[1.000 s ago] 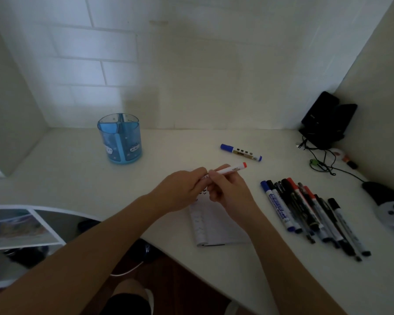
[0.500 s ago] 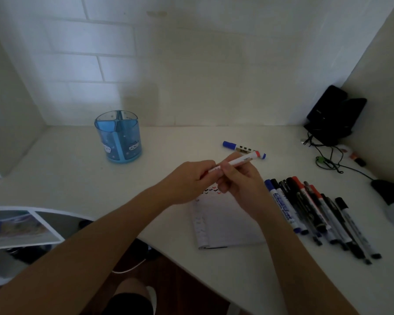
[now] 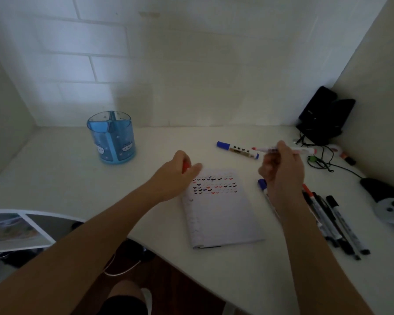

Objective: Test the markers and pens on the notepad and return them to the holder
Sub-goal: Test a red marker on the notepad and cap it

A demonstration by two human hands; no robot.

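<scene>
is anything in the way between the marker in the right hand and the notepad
Nothing visible. The right hand holds the marker up beyond the far right corner of the notepad, with open space between. The left hand, holding a red cap, covers only the far left corner.

The white desk [image 3: 55,173] is stretching across the middle of the frame. A blue holder [image 3: 110,137] is standing upright on it at centre left, near the back wall. A notepad [image 3: 221,214] is lying flat at the centre, with rows of small coloured marks running across its top. Just above it, a blue-capped marker [image 3: 237,150] is lying on its side. A row of markers and pens [image 3: 334,223] is lying side by side at the right. A black device [image 3: 321,117], cables [image 3: 321,162] and a controller [image 3: 387,205] are sitting at the far right.
</scene>
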